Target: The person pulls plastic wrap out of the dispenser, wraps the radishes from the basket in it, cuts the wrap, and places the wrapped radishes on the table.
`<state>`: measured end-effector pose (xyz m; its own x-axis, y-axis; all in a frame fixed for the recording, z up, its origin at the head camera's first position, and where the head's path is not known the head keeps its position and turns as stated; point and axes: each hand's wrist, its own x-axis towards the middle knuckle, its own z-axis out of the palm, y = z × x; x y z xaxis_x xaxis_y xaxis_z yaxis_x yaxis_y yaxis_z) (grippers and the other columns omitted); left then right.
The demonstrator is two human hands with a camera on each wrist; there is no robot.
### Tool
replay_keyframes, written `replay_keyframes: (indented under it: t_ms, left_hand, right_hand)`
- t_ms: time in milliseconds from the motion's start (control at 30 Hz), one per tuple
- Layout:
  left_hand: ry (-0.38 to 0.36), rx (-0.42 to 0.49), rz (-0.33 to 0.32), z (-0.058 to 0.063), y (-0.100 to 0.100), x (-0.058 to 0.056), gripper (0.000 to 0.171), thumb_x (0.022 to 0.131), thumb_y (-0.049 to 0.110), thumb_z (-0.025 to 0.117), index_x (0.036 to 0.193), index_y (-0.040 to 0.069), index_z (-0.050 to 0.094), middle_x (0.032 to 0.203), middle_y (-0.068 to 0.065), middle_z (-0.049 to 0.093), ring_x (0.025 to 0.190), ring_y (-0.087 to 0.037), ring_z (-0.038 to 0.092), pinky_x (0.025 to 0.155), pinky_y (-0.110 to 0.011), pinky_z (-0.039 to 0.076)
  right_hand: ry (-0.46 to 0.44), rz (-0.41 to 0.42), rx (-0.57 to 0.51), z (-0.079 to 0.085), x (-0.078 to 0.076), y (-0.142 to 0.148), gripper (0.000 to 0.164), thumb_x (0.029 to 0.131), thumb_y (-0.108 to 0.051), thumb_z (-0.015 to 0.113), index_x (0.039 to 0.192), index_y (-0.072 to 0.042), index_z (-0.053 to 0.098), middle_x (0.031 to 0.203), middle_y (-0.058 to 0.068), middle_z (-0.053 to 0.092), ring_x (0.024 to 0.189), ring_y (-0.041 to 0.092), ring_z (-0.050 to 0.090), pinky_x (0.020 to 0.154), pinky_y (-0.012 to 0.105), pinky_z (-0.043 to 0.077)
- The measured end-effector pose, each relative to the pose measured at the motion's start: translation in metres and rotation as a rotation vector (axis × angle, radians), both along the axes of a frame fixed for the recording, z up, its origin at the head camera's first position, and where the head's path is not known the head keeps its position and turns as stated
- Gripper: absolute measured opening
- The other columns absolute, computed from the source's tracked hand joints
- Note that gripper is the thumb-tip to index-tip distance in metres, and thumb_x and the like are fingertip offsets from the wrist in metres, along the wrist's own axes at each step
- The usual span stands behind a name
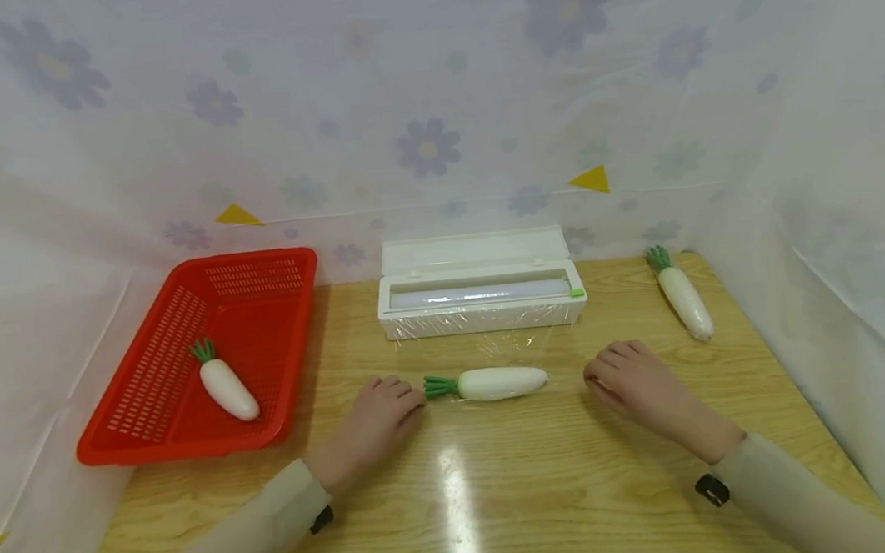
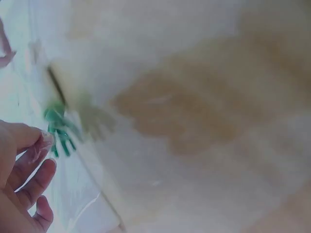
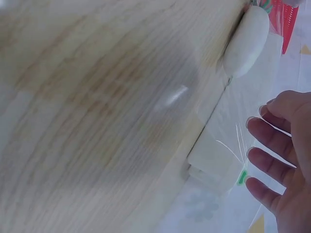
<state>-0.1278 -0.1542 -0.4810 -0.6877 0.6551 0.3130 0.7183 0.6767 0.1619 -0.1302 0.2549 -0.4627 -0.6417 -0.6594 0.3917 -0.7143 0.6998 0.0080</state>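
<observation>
A white radish [image 1: 502,383] with green leaf stubs lies crosswise on the table between both hands. Clear cling film [image 1: 483,341] runs toward it from a white cling film box [image 1: 482,318] behind, whose lid stands up. My left hand [image 1: 375,422], beside the leaf end, pinches the film between thumb and fingers; a crumpled bit shows at the fingertips in the left wrist view. Right of the radish's tip, my right hand [image 1: 639,387] has thumb and forefinger together at the film, with the other fingers loosely bent in the right wrist view.
A red plastic basket [image 1: 306,334] stands at the left, holding another white radish [image 1: 228,390]. At the back right lies a third radish [image 1: 686,301] with a shiny surface. A flowered white curtain [image 1: 425,85] encloses the table [image 1: 544,497] at back and sides.
</observation>
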Motion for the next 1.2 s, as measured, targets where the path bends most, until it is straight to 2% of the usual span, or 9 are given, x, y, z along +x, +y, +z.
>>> replay_keyframes:
  t_ms: [133, 367, 533, 667, 833, 967, 1067, 1133, 1200]
  left_hand:
    - [-0.033, 0.061, 0.042, 0.008, -0.001, -0.015, 0.007, 0.088, 0.019, 0.065, 0.095, 0.018, 0.068, 0.089, 0.009, 0.064, 0.085, -0.012, 0.053, 0.074, -0.031, 0.036]
    - [-0.088, 0.073, 0.105, 0.013, 0.002, -0.035, 0.011, 0.09, 0.019, 0.063, 0.098, 0.015, 0.07, 0.091, 0.006, 0.067, 0.086, -0.015, 0.055, 0.075, -0.035, 0.041]
    - [-0.192, 0.134, 0.153, 0.009, 0.005, -0.04, 0.011, 0.09, 0.018, 0.063, 0.096, 0.013, 0.071, 0.089, 0.006, 0.068, 0.081, -0.013, 0.055, 0.076, -0.033, 0.042]
    - [-0.286, 0.193, 0.198, 0.003, 0.005, -0.043, 0.01, 0.09, 0.018, 0.062, 0.095, 0.015, 0.071, 0.088, 0.008, 0.067, 0.081, -0.01, 0.053, 0.075, -0.03, 0.043]
    - [-0.355, 0.226, 0.228, -0.003, 0.004, -0.044, 0.01, 0.091, 0.018, 0.061, 0.093, 0.015, 0.071, 0.088, 0.006, 0.065, 0.083, -0.011, 0.052, 0.075, -0.029, 0.044]
    - [-0.378, 0.244, 0.241, -0.004, 0.004, -0.044, 0.009, 0.09, 0.016, 0.062, 0.093, 0.014, 0.071, 0.088, 0.005, 0.064, 0.082, -0.01, 0.053, 0.074, -0.029, 0.044]
    - [-0.393, 0.274, 0.234, -0.003, 0.006, -0.043, 0.009, 0.09, 0.013, 0.062, 0.093, 0.012, 0.071, 0.087, 0.003, 0.065, 0.079, -0.01, 0.054, 0.071, -0.028, 0.045]
    - [-0.4, 0.287, 0.229, -0.003, 0.006, -0.043, 0.01, 0.09, 0.013, 0.062, 0.093, 0.011, 0.071, 0.087, 0.003, 0.065, 0.077, -0.009, 0.054, 0.07, -0.028, 0.046]
    - [-0.405, 0.291, 0.227, -0.003, 0.007, -0.043, 0.011, 0.09, 0.013, 0.061, 0.094, 0.01, 0.071, 0.087, 0.003, 0.065, 0.077, -0.008, 0.054, 0.07, -0.027, 0.046]
  right_hand:
    - [0.003, -0.006, -0.012, -0.001, -0.007, -0.001, 0.011, 0.079, -0.016, 0.072, 0.087, -0.017, 0.064, 0.084, -0.004, 0.061, 0.085, 0.019, 0.056, 0.077, 0.04, 0.041]
    - [-0.052, -0.043, -0.015, -0.007, -0.021, -0.002, 0.007, 0.083, -0.017, 0.068, 0.089, -0.017, 0.063, 0.085, -0.005, 0.061, 0.085, 0.018, 0.056, 0.079, 0.041, 0.042]
    - [-0.135, -0.105, 0.004, -0.011, -0.029, -0.004, 0.005, 0.086, -0.019, 0.065, 0.091, -0.017, 0.064, 0.087, -0.005, 0.061, 0.084, 0.017, 0.053, 0.076, 0.04, 0.041]
    - [-0.164, -0.127, 0.004, -0.012, -0.035, -0.007, 0.006, 0.087, -0.019, 0.064, 0.09, -0.015, 0.065, 0.088, -0.003, 0.062, 0.083, 0.018, 0.052, 0.074, 0.04, 0.041]
    - [-0.21, -0.174, -0.002, -0.014, -0.038, -0.007, 0.007, 0.086, -0.02, 0.065, 0.088, -0.014, 0.065, 0.088, -0.001, 0.063, 0.084, 0.02, 0.053, 0.074, 0.04, 0.04]
    - [-0.163, -0.22, -0.047, -0.015, -0.038, -0.007, 0.01, 0.086, -0.018, 0.064, 0.093, -0.011, 0.065, 0.088, 0.002, 0.063, 0.085, 0.024, 0.056, 0.075, 0.044, 0.042]
    - [-0.046, -0.144, -0.112, -0.012, -0.035, -0.013, 0.015, 0.085, -0.016, 0.063, 0.097, -0.008, 0.065, 0.09, 0.005, 0.064, 0.085, 0.027, 0.057, 0.075, 0.046, 0.042]
    - [0.025, -0.031, -0.128, -0.008, -0.031, -0.021, 0.018, 0.089, -0.019, 0.06, 0.1, -0.007, 0.066, 0.093, 0.006, 0.063, 0.088, 0.027, 0.057, 0.077, 0.045, 0.042]
    - [0.06, 0.089, -0.095, -0.004, -0.024, -0.033, 0.024, 0.095, -0.026, 0.051, 0.101, -0.008, 0.067, 0.095, 0.004, 0.062, 0.092, 0.025, 0.055, 0.082, 0.043, 0.041]
